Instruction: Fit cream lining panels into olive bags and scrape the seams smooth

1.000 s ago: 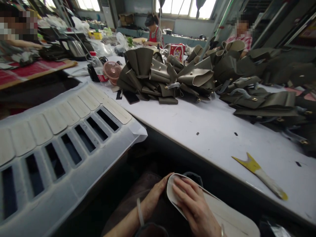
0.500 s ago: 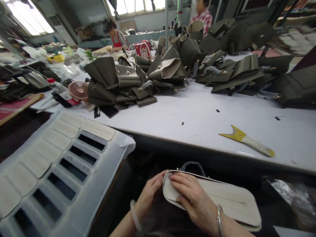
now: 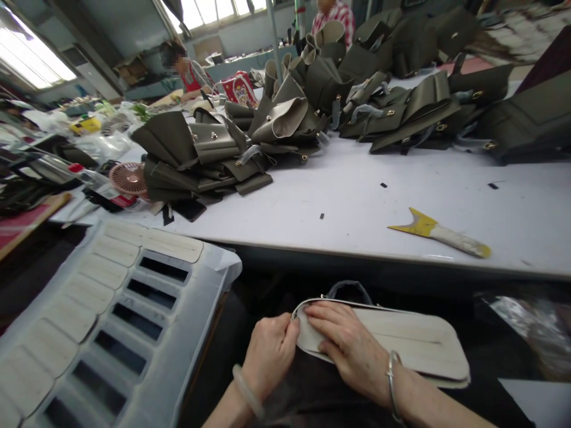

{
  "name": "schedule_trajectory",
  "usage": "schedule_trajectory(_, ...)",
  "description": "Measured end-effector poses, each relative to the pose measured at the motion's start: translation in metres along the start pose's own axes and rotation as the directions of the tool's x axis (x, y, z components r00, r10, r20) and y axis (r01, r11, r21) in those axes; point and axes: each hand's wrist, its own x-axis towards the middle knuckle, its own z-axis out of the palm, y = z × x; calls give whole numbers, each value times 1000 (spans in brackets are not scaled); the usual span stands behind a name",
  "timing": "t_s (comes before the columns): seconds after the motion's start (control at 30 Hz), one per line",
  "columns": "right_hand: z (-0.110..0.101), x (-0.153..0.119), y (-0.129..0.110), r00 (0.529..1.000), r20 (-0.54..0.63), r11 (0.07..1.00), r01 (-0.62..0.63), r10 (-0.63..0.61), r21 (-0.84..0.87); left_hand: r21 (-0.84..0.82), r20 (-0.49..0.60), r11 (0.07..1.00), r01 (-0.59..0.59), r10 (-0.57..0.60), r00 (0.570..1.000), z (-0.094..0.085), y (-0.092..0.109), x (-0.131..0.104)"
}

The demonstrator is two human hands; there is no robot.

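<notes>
Left hand (image 3: pixel 273 343) with thumb and fingers pinched on the rounded left end of a pale-faced bag (image 3: pixel 413 340), below the front edge of the white worktable (image 3: pixel 285 223); right hand (image 3: pixel 350 339) with fingers extended flat over the same end, thumb near the lower rim. Clear-wrapped loop (image 3: pixel 350 285) beyond the upper rim. Probably light, stiff across the face, softer behind; best held by the rim at the rounded ends, with a flat palm for support. Near the worktable's front edge, a yellow-headed forked tool (image 3: pixel 423 227).

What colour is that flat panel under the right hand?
The panel is off-white, seen best in the head view.
</notes>
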Motion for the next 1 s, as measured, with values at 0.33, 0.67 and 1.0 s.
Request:
schedule_trajectory(0.33, 2, -3, -3, 999, 33, 996, 21, -18, -85, -962, 213, 153, 226, -97, 972, 52, -50, 11)
schedule_trajectory(0.67, 13, -8, -3, 997, 23, 974, 79, -76, -211, -984, 49, 171, 46, 17, 999, 65, -36, 5)
schedule_trajectory(1.0, 8, -5, -3, 989, 55, 970, 149, -141, -194, -996, 69, 53, 65, 82, 994, 72, -46, 7)
